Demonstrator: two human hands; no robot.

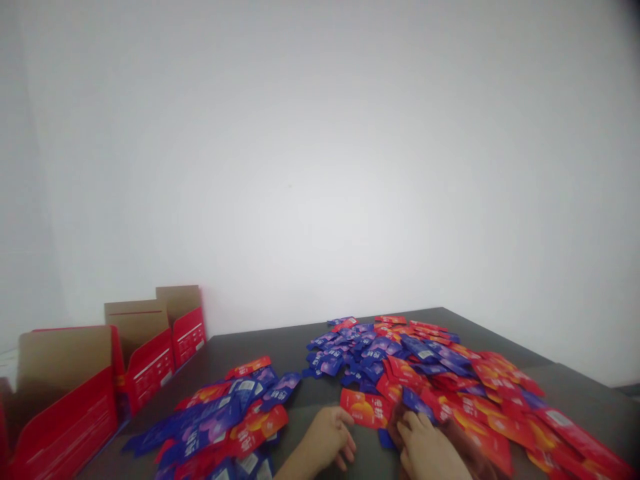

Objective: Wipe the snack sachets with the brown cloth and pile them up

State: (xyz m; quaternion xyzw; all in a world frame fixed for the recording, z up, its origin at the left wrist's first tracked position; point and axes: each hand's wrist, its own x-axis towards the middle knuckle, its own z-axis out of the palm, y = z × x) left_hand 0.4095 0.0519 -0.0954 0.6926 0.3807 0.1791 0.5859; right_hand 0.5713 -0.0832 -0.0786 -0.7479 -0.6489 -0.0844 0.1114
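My left hand is low in the middle of the head view, its fingers loosely curled and apart with nothing seen in them. Just beyond its fingertips lies a red-orange packet. My right hand reaches into the near edge of the large packet pile, fingers bent down and drawn together. A dark brown, blurred shape shows at those fingers; I cannot make out what it is. A blue packet lies right in front of them.
A big heap of blue packets and red packets spreads over the dark table. A smaller mixed pile lies to the left. Several open red cardboard boxes line the left edge. A white wall stands behind.
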